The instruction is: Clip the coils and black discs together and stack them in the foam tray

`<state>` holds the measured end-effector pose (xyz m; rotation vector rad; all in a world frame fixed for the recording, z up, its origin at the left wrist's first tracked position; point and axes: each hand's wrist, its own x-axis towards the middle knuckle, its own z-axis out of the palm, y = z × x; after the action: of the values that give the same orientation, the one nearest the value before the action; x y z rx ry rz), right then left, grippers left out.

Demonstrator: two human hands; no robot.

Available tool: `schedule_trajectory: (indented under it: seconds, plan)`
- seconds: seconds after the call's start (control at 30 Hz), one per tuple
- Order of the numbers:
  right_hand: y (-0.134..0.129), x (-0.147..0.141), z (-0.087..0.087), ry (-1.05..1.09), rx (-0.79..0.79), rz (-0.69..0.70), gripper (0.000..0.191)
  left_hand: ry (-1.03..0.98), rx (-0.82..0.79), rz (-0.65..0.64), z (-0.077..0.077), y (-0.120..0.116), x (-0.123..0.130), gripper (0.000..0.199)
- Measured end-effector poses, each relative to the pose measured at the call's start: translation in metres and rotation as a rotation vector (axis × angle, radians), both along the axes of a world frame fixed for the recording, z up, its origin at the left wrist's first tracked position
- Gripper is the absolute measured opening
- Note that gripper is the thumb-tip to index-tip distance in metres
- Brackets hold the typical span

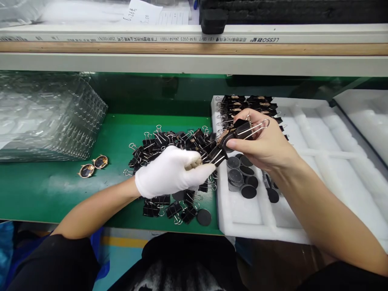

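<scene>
My left hand (pixel 176 171), in a white glove, pinches the wire handles of a black binder clip (pixel 218 154). Bare, my right hand (pixel 262 143) holds a dark round part (pixel 224 141) with another black binder clip (pixel 243 128) on it, its wire handles pointing right. The left clip's jaws are at the round part's lower edge; whether they grip it cannot be made out. Beneath and behind my left hand lies a pile of black binder clips (pixel 160 139). Below my right hand, black and grey discs (pixel 248 191) rest in a white foam tray (pixel 226 218).
Rows of clipped parts (pixel 262 106) fill the tray's back left. Two gold-rimmed watch-like pieces (pixel 87 170) lie on the green table (pixel 39 190). Clear plastic trays (pixel 45 117) are stacked at left. A shelf edge (pixel 151 62) crosses above, and another white tray (pixel 363 109) stands at right.
</scene>
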<state>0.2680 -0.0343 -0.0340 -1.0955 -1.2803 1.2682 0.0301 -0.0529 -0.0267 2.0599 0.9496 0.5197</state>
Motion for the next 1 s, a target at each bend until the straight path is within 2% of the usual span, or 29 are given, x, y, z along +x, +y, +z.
schedule_trajectory:
  seconds: [0.17, 0.37, 0.47, 0.53, 0.6, 0.63, 0.7, 0.77, 0.8, 0.87, 0.93, 1.0]
  plan:
    - [-0.002, -0.005, 0.001, 0.046, -0.040, 0.023, 0.056, 0.008, 0.015, -0.005, -0.002, 0.002, 0.000, 0.046]
    - [-0.001, -0.006, -0.001, 0.059, -0.104, 0.082, 0.055, 0.072, 0.174, -0.013, -0.004, 0.004, 0.000, 0.045]
    - [-0.001, -0.002, -0.003, 0.043, -0.066, 0.126, 0.054, 0.139, 0.292, -0.028, -0.001, 0.006, -0.003, 0.045]
    - [-0.002, 0.001, -0.002, 0.043, 0.047, 0.147, 0.050, 0.161, 0.317, -0.034, 0.004, 0.008, -0.007, 0.042]
    - [-0.004, 0.003, 0.001, 0.053, 0.262, 0.184, 0.042, 0.085, 0.185, -0.065, 0.009, 0.011, -0.010, 0.041]
    - [-0.006, 0.004, 0.003, 0.044, 0.386, 0.208, 0.037, 0.012, 0.031, -0.088, 0.011, 0.013, -0.011, 0.046]
    - [-0.009, 0.003, 0.007, -0.029, 0.604, 0.278, 0.028, -0.119, -0.400, -0.150, 0.012, 0.016, -0.012, 0.066]
    - [-0.012, 0.003, 0.009, -0.138, 0.749, 0.342, 0.026, -0.162, -0.741, -0.171, 0.010, 0.018, -0.011, 0.077]
    - [-0.011, 0.004, 0.009, -0.196, 0.794, 0.365, 0.029, -0.165, -0.801, -0.160, 0.008, 0.018, -0.010, 0.075]
    - [-0.008, 0.008, 0.010, -0.303, 0.795, 0.381, 0.046, -0.186, -0.710, -0.073, 0.006, 0.019, -0.010, 0.067]
    - [-0.004, 0.015, 0.011, -0.393, 0.622, 0.408, 0.083, -0.203, -0.491, 0.061, 0.008, 0.020, -0.010, 0.062]
    - [-0.001, 0.021, 0.013, -0.394, 0.361, 0.516, 0.125, -0.176, -0.277, 0.169, 0.012, 0.020, -0.011, 0.058]
